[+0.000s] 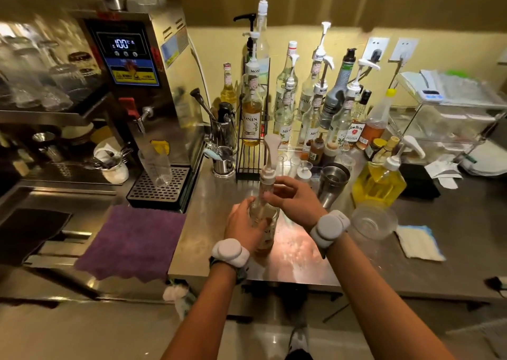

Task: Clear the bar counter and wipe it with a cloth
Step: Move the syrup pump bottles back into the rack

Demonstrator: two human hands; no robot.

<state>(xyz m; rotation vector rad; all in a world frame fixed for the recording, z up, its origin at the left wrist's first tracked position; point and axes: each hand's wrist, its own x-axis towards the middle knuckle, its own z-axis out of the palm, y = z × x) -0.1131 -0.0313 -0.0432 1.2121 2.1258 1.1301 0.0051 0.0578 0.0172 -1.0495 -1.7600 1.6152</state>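
Head view: the pump bottle [264, 214] stands mid-way along the worktop [208, 217], near the front edge, left hand [242, 223] wrapped round its body, right hand [290, 197] pinching the neck under the pump. It looks nearly empty, a little amber at the base. This reads as the clearing step; wiping is not yet begun. The next move likely calls for carrying it upright to the syrup bottles [285, 107] at the back without knocking them. Beside it: an open steel shaker [333, 181], contents hidden; a jug [378, 184] of yellow liquid; a clear tub [374, 221], seemingly empty. A purple cloth [131, 241] lies left
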